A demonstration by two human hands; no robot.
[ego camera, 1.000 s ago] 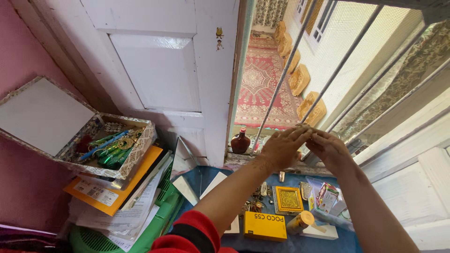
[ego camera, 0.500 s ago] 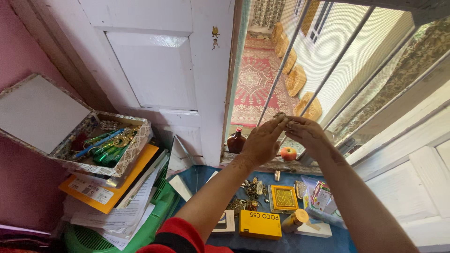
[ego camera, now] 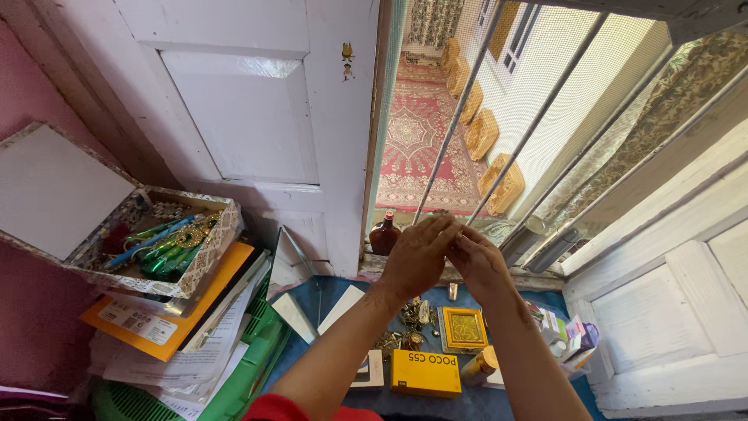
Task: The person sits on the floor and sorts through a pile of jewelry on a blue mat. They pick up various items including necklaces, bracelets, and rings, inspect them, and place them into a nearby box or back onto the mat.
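A: Standing here, state the hand positions.
B: Left hand (ego camera: pixel 417 257) and right hand (ego camera: pixel 477 261) touch, fingers curled together above the small gold square framed box (ego camera: pixel 463 328); held item indiscernible.

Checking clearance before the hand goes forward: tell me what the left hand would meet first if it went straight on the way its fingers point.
Probably the right hand, whose fingers already touch the left hand; the window bars lie beyond.

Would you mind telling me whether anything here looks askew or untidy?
Yes: the open patterned box sits tilted on a slumping stack of papers at the left, and small trinkets lie scattered on the blue cloth below both hands.
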